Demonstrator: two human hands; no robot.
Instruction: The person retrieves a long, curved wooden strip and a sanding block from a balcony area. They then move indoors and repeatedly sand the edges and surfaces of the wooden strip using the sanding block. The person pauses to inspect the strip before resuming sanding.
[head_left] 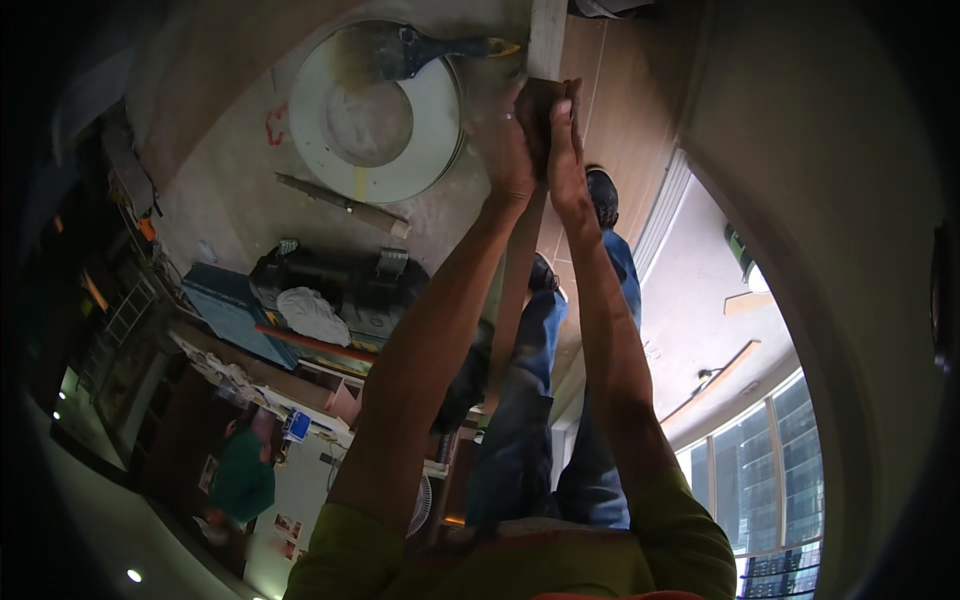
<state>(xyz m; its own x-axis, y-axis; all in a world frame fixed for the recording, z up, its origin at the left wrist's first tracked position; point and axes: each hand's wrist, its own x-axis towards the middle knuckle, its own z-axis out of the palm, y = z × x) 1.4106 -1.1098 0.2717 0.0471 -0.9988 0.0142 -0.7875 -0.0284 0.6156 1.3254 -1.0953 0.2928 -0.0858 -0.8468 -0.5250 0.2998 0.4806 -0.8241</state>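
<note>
Both arms stretch forward to the top middle, where a long, flat brown strip (522,262) runs back between my forearms. My left hand (500,145) is closed against the strip's left side at its far end, its fingers smeared by motion. My right hand (566,150) grips the same end from the right, its thumb showing on top. Left of my hands, a paintbrush (410,52) with a dark handle and pale bristles lies across a round white lid-like disc (432,130). A narrow tool with a pale end (345,203) lies nearer on the same surface.
A black toolbox (345,290) with a pale crumpled cloth (312,315) stands at left, beside a blue case (225,305). A red bent item (275,125) lies by the disc. Wood-look flooring (620,100) runs at right. A person in green (243,475) is farther off, lower left.
</note>
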